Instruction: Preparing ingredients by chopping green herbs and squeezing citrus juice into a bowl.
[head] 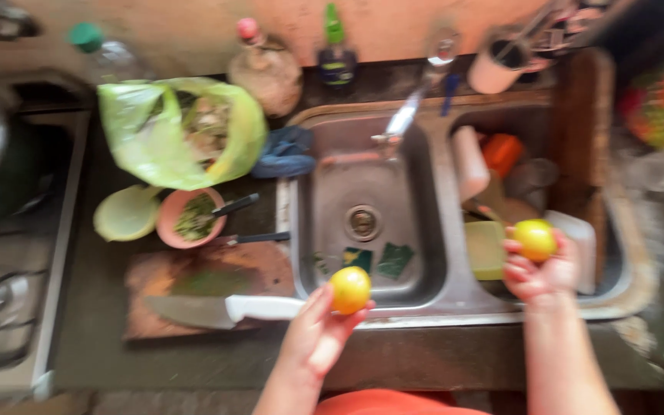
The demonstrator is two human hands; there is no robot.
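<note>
My left hand (317, 332) holds a round yellow-orange fruit (350, 289) over the front rim of the left sink basin (324, 192). My right hand (538, 273) holds a second yellow-green fruit (535, 239) over the right basin, which is full of dishes. A large knife with a white handle (224, 309) lies on a wooden cutting board (201, 280) just left of my left hand. The picture is blurred.
A green plastic bag of scraps (178, 131) lies behind the board. A pink bowl with chopped greens (188, 217) and a yellow-green lid (126, 213) sit beside it. The tap (405, 115), bottles and a mug (497, 69) line the back. A stove (9, 230) is at the left.
</note>
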